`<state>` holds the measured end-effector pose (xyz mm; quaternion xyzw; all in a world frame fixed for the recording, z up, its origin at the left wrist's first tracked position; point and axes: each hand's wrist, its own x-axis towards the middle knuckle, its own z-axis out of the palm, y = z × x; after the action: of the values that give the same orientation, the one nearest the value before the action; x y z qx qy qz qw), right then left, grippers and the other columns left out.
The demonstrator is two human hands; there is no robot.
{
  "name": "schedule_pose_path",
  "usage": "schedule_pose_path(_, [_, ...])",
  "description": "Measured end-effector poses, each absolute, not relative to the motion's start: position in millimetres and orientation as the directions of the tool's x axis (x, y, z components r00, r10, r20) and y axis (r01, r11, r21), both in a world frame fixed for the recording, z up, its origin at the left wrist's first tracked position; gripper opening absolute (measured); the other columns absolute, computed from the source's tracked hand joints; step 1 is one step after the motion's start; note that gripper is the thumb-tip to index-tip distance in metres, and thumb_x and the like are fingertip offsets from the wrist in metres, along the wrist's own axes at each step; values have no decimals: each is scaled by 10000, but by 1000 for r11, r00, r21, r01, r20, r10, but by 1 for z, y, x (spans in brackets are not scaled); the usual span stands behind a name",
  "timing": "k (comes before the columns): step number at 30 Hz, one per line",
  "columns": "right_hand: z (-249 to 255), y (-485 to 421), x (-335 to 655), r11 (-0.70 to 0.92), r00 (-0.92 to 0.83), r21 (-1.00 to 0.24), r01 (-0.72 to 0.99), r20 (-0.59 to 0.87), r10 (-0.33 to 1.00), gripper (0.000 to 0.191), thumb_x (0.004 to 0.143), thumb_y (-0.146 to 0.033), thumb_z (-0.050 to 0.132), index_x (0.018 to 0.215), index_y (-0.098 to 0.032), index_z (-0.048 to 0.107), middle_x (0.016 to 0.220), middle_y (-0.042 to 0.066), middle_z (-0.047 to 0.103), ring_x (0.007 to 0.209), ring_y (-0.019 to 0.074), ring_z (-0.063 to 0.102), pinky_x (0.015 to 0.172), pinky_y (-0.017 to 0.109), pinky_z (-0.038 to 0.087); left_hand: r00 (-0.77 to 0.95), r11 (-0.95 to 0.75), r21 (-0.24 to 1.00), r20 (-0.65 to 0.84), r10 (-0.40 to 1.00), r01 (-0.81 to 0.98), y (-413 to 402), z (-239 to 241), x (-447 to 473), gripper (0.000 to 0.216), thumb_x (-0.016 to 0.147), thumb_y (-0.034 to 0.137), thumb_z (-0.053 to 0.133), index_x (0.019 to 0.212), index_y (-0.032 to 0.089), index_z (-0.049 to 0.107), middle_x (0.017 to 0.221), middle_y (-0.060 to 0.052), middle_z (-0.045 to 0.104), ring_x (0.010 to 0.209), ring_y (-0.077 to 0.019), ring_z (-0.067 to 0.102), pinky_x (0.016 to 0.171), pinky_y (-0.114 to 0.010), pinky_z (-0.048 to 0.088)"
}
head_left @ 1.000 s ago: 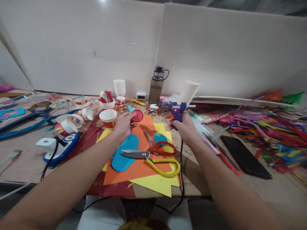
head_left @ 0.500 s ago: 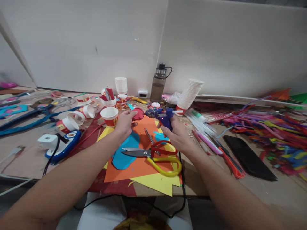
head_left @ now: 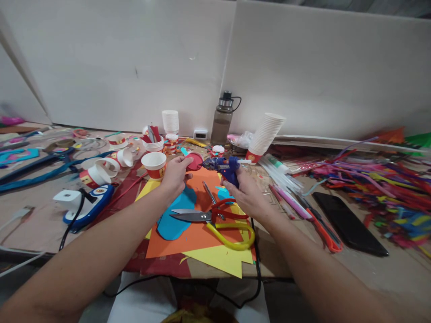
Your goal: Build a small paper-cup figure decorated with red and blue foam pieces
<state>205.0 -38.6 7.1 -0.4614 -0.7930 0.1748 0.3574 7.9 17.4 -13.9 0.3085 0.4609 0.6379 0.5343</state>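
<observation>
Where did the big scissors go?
The scissors lie on the orange paper near the table's front edge, between the person's forearms, just below the right hand holding the blue glue gun.

Two scissors (head_left: 215,215), one bottle (head_left: 222,121), one phone (head_left: 348,223)

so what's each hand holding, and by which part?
Left hand pinches the red disc by its lower left edge. Right hand grips the blue glue gun by its handle, nozzle pointing at the disc.
</observation>
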Motion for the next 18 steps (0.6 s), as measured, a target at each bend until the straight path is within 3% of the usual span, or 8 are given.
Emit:
schedule_pose_path(9, [8,-39,204,495,-326,-619,610,374,868,370,891,-290,476,1236,-158,481,1121,120,638,979,243,582,856,382,458,-229,-26,924,-67,971,-381,17,-16,8,245,574,305,752,665,175,565,614,20,589,545,-98,543,413,-173,363])
schedule_pose_path(18, [8,-41,205,464,-309,-596,655,350,885,288,871,-278,481,1141,-177,501,1022,105,648,884,240,584,768,372,469,-242,-66,937,-20,970,-342,18,-17,7,253,595,300,759,653,179,544,607,30,557,536,-92,524,407,-170,361])
